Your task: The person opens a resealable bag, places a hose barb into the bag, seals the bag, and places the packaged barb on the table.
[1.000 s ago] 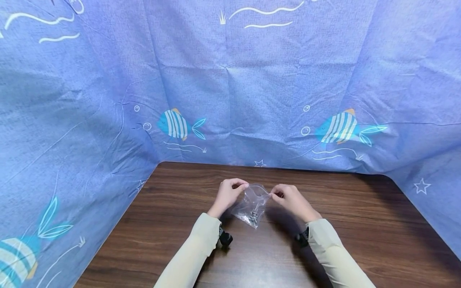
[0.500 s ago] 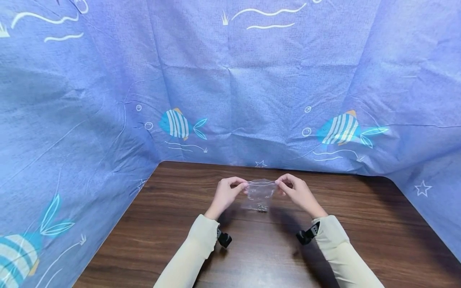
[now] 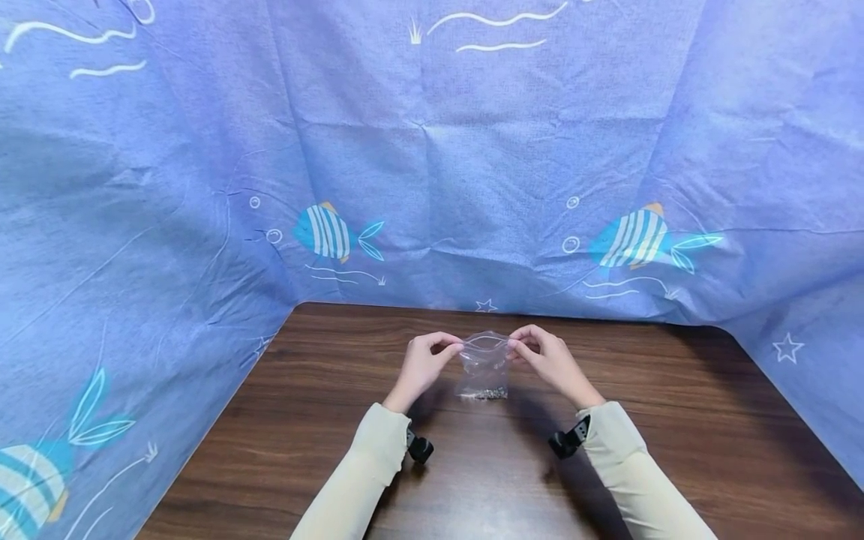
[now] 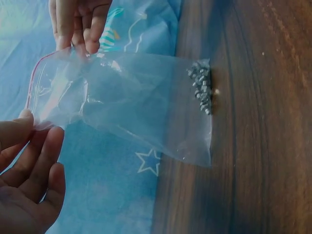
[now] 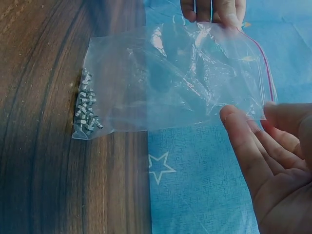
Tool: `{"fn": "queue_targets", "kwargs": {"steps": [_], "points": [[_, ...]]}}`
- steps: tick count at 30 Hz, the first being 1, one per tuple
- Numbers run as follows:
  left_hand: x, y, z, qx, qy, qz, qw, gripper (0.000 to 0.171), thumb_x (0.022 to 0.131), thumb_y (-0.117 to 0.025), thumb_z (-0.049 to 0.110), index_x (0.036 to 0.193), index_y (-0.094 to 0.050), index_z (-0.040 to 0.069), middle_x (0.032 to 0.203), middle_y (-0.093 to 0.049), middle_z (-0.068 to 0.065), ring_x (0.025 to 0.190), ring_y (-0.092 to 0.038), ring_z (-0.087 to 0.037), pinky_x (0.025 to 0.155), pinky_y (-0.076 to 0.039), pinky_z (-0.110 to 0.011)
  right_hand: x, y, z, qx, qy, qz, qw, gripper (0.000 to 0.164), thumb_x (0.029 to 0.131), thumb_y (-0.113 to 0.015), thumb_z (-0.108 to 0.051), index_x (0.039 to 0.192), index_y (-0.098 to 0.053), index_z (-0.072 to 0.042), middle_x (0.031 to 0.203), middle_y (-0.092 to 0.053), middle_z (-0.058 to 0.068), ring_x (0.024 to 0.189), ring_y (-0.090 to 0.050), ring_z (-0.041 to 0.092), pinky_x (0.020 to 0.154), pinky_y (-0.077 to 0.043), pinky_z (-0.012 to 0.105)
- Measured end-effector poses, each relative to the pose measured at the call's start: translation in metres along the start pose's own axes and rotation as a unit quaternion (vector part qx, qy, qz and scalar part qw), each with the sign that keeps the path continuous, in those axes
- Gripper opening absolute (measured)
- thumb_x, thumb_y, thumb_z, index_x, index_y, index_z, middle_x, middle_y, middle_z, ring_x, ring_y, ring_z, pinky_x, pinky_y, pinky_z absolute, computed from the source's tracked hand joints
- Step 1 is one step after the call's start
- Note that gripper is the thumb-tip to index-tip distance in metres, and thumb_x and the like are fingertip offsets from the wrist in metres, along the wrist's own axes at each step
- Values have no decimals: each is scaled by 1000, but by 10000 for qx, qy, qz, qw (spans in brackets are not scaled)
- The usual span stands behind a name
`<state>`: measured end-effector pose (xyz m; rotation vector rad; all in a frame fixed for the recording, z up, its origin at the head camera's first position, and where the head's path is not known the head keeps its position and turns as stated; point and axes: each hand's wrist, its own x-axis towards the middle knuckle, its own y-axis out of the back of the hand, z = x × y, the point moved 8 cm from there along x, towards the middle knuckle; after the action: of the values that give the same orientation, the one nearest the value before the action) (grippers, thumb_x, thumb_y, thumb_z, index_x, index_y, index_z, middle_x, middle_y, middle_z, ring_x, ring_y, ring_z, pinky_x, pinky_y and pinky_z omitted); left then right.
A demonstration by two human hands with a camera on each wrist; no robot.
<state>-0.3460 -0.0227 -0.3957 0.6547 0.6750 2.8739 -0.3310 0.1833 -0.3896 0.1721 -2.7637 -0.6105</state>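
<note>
A clear zip-lock bag (image 3: 484, 369) hangs upright between both hands, its mouth at the top bowed apart a little. Along that mouth runs a red line, visible in both wrist views. Several small silvery metal pieces (image 4: 201, 87) lie heaped in a bottom corner of the bag; their exact kind is too small to tell. The left hand (image 3: 425, 365) pinches one upper corner between thumb and fingers. At the opposite upper corner, the right hand (image 3: 550, 364) pinches the plastic the same way. Close up, the right wrist view shows the metal pieces (image 5: 87, 105) against the bag's lower edge.
A dark brown wooden table (image 3: 324, 420) lies under the hands. Blue cloth (image 3: 486, 180) printed with fish and stars hangs behind it and at both sides. A small black camera is strapped to each wrist.
The right hand moved up and right, stretching the bag's mouth straight, then came back slightly left, so the mouth bows apart. The bag turned from tilted to upright; the left hand barely moved.
</note>
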Motion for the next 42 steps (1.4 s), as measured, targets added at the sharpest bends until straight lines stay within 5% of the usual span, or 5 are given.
{"fn": "queue_targets", "kwargs": {"steps": [11, 19, 23, 32, 42], "points": [[5, 2, 10, 506, -164, 8, 9986, 9, 86, -71, 17, 87, -76, 9, 82, -75, -3, 73, -63, -13, 67, -47, -21, 0, 0, 0, -192, 56, -16, 9998, 16, 93, -61, -7, 96, -62, 8, 85, -70, 23, 70, -67, 6, 65, -55, 19], [6, -1, 12, 707, -251, -54, 9972, 9, 87, -69, 15, 85, -75, 8, 82, -74, -4, 75, -63, -14, 74, -52, -39, -2, -1, 0, -430, 155, 74, 9989, 11, 94, -60, -7, 90, -61, 3, 82, -69, 16, 75, -69, 33, 67, -58, 34], [6, -3, 11, 716, -260, -34, 9971, 8, 87, -68, 12, 84, -74, 8, 80, -73, -4, 71, -59, -12, 71, -50, -33, -3, -2, 0, -477, 154, 55, 9987, 10, 94, -59, -6, 90, -61, 2, 83, -69, 16, 75, -70, 31, 69, -57, 43], [7, -6, 6, 279, -213, -142, 9993, 7, 88, -68, 11, 92, -73, 8, 83, -72, -5, 72, -57, -9, 68, -46, -21, -2, -1, -1, -500, 23, -43, 9987, 13, 93, -63, -10, 92, -64, 2, 83, -70, 17, 77, -69, 36, 66, -58, 37], [6, -9, 11, 202, -416, -200, 9987, 10, 87, -70, 15, 91, -75, 7, 86, -72, -7, 72, -58, -12, 66, -46, -18, 0, -2, -9, -949, 284, -113, 9950, 13, 89, -69, -19, 92, -69, -6, 76, -68, 4, 65, -60, 9, 58, -50, 22]]}}
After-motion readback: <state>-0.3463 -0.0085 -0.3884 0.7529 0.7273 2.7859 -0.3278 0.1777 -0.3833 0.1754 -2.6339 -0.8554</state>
